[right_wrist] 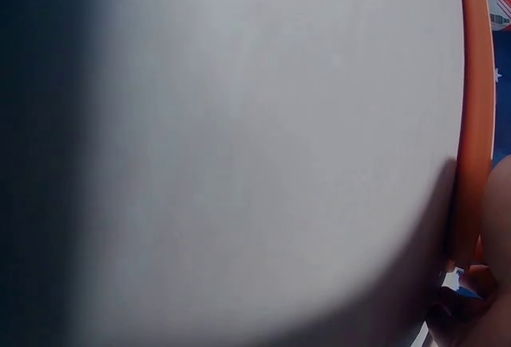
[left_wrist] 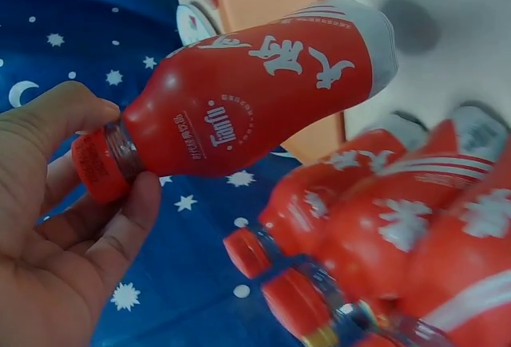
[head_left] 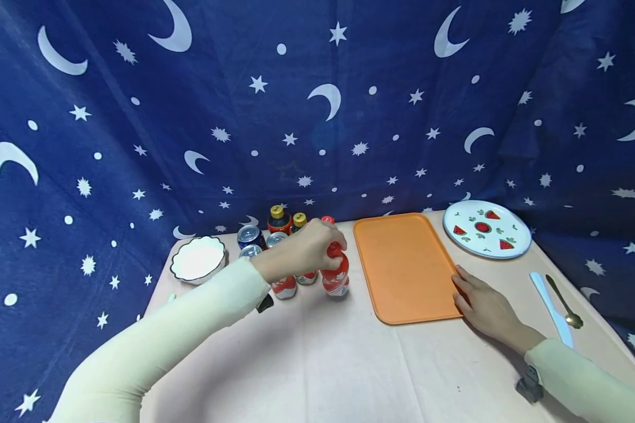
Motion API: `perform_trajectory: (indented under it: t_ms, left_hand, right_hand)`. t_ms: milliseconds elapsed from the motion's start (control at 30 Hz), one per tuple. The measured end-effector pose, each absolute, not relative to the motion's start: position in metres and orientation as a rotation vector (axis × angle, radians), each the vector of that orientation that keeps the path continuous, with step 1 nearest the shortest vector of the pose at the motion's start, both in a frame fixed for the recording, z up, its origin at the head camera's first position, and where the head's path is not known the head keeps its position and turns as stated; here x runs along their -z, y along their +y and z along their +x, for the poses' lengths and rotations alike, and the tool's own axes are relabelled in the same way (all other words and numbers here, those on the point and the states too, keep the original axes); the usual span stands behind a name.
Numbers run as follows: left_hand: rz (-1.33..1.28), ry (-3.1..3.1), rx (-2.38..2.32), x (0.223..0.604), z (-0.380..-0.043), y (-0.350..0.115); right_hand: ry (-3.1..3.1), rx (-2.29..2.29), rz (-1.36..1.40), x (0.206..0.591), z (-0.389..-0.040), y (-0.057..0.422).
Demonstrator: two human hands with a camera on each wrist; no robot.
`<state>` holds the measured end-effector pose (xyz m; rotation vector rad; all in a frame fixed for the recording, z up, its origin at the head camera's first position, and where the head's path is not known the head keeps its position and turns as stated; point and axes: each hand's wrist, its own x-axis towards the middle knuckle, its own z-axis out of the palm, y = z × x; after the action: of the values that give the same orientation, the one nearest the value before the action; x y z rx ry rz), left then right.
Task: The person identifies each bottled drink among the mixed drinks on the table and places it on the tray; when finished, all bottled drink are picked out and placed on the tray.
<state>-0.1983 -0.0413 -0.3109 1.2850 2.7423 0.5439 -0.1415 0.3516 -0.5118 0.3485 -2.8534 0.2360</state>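
Note:
My left hand (head_left: 317, 247) pinches a red drink bottle (head_left: 336, 279) around its neck and cap. In the left wrist view, fingers and thumb lie round the red cap of this bottle (left_wrist: 247, 92), and its white base stands apart from a shadow on the table. Several other red bottles (left_wrist: 383, 219) stand close beside it. On the right, my right hand (head_left: 487, 305) grips the right edge of an orange tray (head_left: 410, 270). The right wrist view shows only the tray's rim (right_wrist: 477, 108) and part of the hand (right_wrist: 495, 307).
Drink cans (head_left: 250, 236) and a yellow-capped dark bottle (head_left: 279, 220) stand left of the left hand. A white scalloped bowl (head_left: 198, 258) sits at the far left. On the right lie a watermelon-patterned plate (head_left: 487, 229), a pale blue knife (head_left: 551, 308) and a gold spoon (head_left: 572, 319).

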Motion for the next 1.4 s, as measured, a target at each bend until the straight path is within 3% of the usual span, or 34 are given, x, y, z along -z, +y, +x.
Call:
perform_trajectory:
  t_ms: [467,900,1400]
  left_hand:
    - [1.341,2.767,-0.489,0.294,-0.247,0.028]
    - [0.805,2.873,-0.726,0.302,-0.29,0.072]
    - [0.602,2.912,-0.782,0.325,-0.324,0.082]
  right_hand:
    - [-2.864,-0.229,0.347,0.514,-0.142,0.351]
    - [-2.855,-0.242,0.354,0.512,-0.144,0.351]
    - [-2.818,-0.24,0.354,0.513,-0.144,0.354]
